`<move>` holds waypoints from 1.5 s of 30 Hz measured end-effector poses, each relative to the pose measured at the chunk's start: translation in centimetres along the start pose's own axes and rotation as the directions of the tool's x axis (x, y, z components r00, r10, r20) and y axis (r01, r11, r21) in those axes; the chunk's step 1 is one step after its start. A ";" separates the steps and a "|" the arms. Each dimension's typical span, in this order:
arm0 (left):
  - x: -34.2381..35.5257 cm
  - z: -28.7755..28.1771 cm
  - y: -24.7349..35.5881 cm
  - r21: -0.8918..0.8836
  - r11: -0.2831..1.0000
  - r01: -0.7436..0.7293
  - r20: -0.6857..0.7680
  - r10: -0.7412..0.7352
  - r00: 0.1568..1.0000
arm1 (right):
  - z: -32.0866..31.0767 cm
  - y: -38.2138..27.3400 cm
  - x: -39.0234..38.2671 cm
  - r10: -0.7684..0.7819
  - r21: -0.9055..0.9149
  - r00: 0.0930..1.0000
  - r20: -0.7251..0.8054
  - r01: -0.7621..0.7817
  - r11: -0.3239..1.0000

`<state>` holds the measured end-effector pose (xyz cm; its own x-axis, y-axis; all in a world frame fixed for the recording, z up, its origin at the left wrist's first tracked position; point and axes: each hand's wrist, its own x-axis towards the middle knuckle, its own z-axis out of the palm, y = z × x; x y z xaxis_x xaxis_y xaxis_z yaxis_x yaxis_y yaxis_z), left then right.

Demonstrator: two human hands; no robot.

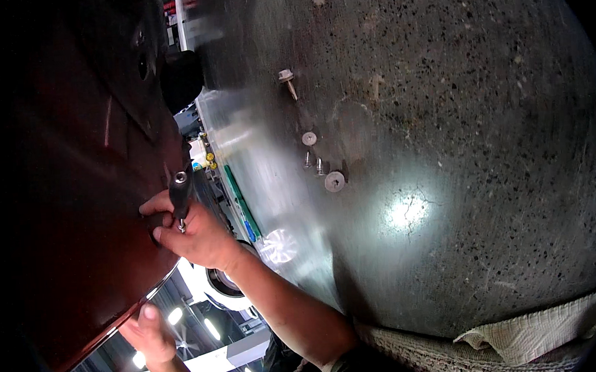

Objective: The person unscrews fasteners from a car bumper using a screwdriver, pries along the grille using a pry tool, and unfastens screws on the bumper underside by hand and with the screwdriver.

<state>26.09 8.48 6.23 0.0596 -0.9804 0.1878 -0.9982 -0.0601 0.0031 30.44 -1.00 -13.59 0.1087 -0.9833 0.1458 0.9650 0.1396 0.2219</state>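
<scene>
Dark red car bodywork (93, 264) fills the left side, its lower edge trimmed with a bright line. My right hand (196, 235) is raised against it, fingers curled around a small black-handled tool (179, 195) with a round metal end and a shiny tip; its exact kind is unclear. The thumb and forefinger of that hand reach to a dark spot on the panel. Lower down, my left hand (154, 338) grips the panel's edge with the thumb up, some of its fingers hidden.
On the grey speckled floor (486, 176) lie a hex-head bolt (288, 79), two wide-headed fasteners (309, 139) and two small screws (320, 166). A long green object with a blue end (238, 196) lies farther off. Pale ribbed cloth (541, 328) is at lower right. Behind stands a white car (233, 300).
</scene>
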 end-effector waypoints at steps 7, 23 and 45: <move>0.5 0.9 0.3 -0.231 0.972 -0.047 -0.033 0.040 0.999 | -0.1 0.1 0.5 -0.020 -0.116 0.999 0.026 0.022 0.993; 0.0 2.2 2.2 0.121 0.992 -0.040 0.017 0.038 0.999 | 0.5 1.2 0.7 -0.151 0.066 0.949 -0.278 0.176 0.982; -5.3 8.0 5.2 0.302 0.947 -0.109 -0.130 0.154 0.979 | -0.5 0.9 0.3 -0.471 -0.522 0.824 -0.315 0.264 0.811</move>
<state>20.61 11.88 -2.62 -0.0964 -0.9450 0.3125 -0.9494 -0.0070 -0.3140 31.47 -1.24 -13.86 -0.2900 -0.9127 -0.2879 0.9358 -0.2075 -0.2848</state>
